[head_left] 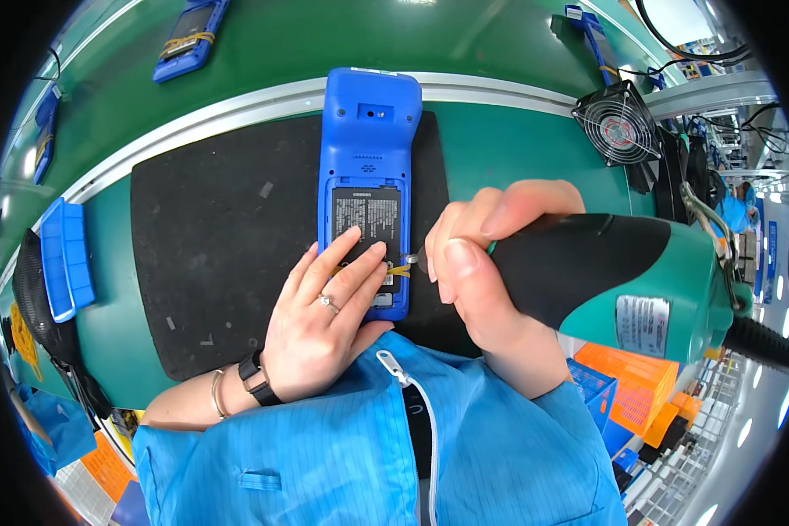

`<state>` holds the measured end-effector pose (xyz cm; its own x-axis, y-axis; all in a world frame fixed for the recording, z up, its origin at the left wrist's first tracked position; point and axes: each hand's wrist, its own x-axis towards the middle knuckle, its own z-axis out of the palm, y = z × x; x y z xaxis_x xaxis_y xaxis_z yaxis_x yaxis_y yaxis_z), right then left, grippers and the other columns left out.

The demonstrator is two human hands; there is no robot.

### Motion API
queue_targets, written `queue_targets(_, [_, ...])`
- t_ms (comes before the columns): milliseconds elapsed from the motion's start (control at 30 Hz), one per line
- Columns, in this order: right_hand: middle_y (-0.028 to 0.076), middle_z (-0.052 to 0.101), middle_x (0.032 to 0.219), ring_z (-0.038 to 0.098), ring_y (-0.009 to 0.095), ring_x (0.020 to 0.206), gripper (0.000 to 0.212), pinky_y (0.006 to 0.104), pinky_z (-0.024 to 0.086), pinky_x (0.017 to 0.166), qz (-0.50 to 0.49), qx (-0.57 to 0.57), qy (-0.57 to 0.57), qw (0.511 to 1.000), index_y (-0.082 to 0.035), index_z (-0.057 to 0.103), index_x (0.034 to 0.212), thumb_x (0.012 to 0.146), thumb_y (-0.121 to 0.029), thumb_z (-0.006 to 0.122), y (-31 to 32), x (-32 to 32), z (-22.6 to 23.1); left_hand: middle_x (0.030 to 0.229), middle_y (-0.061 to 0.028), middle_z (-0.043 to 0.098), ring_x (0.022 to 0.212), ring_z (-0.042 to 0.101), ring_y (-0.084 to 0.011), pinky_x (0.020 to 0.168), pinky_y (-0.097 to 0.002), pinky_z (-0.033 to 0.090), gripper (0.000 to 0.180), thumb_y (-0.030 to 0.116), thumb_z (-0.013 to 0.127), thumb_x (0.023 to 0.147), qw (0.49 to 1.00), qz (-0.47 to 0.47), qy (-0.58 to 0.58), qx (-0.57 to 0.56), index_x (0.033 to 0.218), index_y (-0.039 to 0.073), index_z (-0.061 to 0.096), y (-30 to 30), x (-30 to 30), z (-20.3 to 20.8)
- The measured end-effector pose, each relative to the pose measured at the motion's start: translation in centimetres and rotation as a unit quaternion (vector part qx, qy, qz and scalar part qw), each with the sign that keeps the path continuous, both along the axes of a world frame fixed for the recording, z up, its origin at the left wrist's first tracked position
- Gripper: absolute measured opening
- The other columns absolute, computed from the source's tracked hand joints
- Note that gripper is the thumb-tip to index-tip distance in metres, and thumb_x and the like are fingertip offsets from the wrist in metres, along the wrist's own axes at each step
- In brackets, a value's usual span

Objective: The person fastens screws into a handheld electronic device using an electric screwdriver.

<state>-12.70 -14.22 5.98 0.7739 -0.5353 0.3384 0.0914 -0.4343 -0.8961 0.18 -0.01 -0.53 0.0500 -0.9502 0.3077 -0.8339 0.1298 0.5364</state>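
At centre, a long blue plastic handheld device lies on a flat black mat. Right of it is a rounded green-and-black power tool. Left of the mat sits an oblong blue plastic bin; upper right, a square black fan.

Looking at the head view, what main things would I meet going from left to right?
Blue plastic bin → black wristband on the left wrist → blue handheld device → right hand → green-and-black tool that it grips.
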Motion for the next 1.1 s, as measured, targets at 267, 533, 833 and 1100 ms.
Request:
queue_targets(267, [0.002, 0.045, 0.064, 0.044, 0.011, 0.047, 0.026, 0.0295, 0.041, 0.05, -0.007, 0.003, -0.112, 0.994, -0.009, 0.038, 0.1, 0.084, 0.004, 0.053, 0.1, 0.1, -1.7, 0.127, -0.0104, 0.054, 0.125, 0.045, -0.031, 0.097, -0.0485, 0.042, 0.054, 0.016, 0.078, 0.06, 1.0, 0.002, 0.002, 0.007, 0.109, 0.0, 0.062, 0.0, -0.2, 0.1])
queue_targets(533, [0.002, 0.044, 0.063, 0.043, 0.013, 0.045, 0.031, 0.0297, 0.038, 0.049, -0.042, 0.156, -0.229, 0.96, -0.009, 0.039, 0.113, 0.087, -0.006, 0.056, 2.2, -1.5, -0.4, 0.124, -0.0106, 0.057, 0.122, 0.049, -0.0328, 0.096, -0.0443, 0.044, 0.061, 0.008, 0.081, 0.053, 1.0, 0.008, 0.005, -0.003, 0.11, -0.001, 0.061, 0.0, -0.1, 0.0])
queue_targets(833, [0.003, 0.05, 0.067, 0.05, 0.014, 0.05, 0.036, 0.0303, 0.041, 0.053, -0.007, 0.174, -0.176, 0.969, -0.011, 0.038, 0.114, 0.087, -0.01, 0.061, 3.6, -3.0, -1.3, 0.126, -0.0101, 0.055, 0.124, 0.047, -0.0297, 0.098, -0.0455, 0.041, 0.056, 0.014, 0.079, 0.058, 1.0, 0.009, 0.003, 0.001, 0.11, 0.001, 0.062, 0.0, -0.2, 0.0])
queue_targets(1100, [0.006, 0.054, 0.068, 0.052, 0.014, 0.054, 0.037, 0.0286, 0.042, 0.054, 0.042, 0.119, -0.186, 0.974, -0.005, 0.039, 0.111, 0.08, 0.003, 0.059, 2.7, -2.8, -2.4, 0.126, -0.01, 0.055, 0.124, 0.047, -0.0297, 0.098, -0.0456, 0.042, 0.055, 0.014, 0.078, 0.058, 1.0, 0.006, 0.007, 0.003, 0.109, 0.0, 0.062, 0.0, -0.2, 0.1])
